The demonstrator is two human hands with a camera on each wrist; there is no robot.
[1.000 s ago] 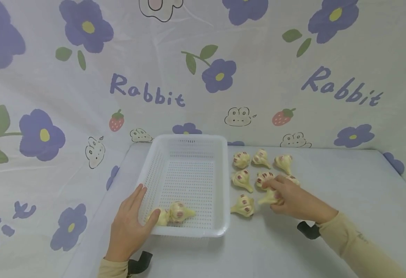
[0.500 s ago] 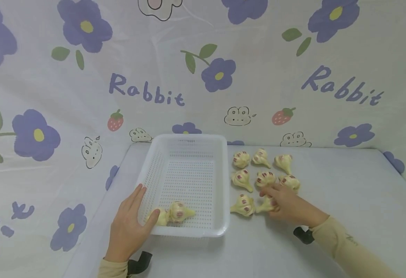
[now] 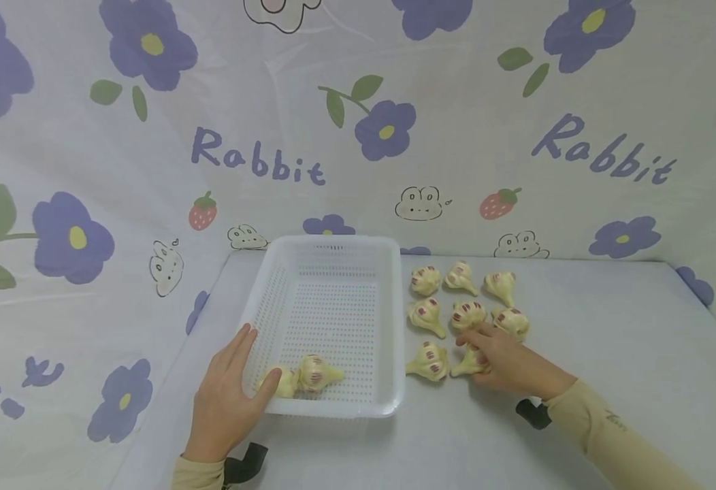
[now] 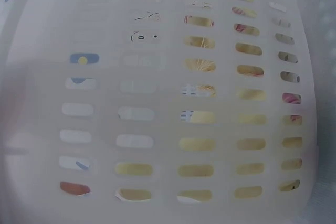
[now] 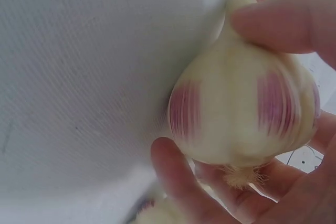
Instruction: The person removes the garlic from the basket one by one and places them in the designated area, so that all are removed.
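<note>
In the head view my right hand [image 3: 501, 357] holds a garlic bulb [image 3: 471, 361] low at the front of the group. The right wrist view shows this bulb [image 5: 239, 108] close up, cream with purple streaks. My thumb [image 5: 286, 22] lies at its neck and the fingers are around its root end. My left hand [image 3: 226, 395] rests at the front left corner of a white perforated plastic basket [image 3: 395, 327], fingers straight along its side and thumb over the rim. Two garlic bulbs [image 3: 315, 373] lie inside by the thumb. Holes in the basket wall [image 4: 136, 127] fill the left wrist view.
Several garlic bulbs [image 3: 425, 316] lie in loose rows right of the basket; one [image 3: 428, 362] sits close left of the held bulb. The white table [image 3: 609, 327] meets a flowered cloth backdrop [image 3: 456, 143] behind.
My right hand has moved down and slightly left with the garlic bulb, bringing it to the table beside the front bulb. My left hand and the basket have stayed in place.
</note>
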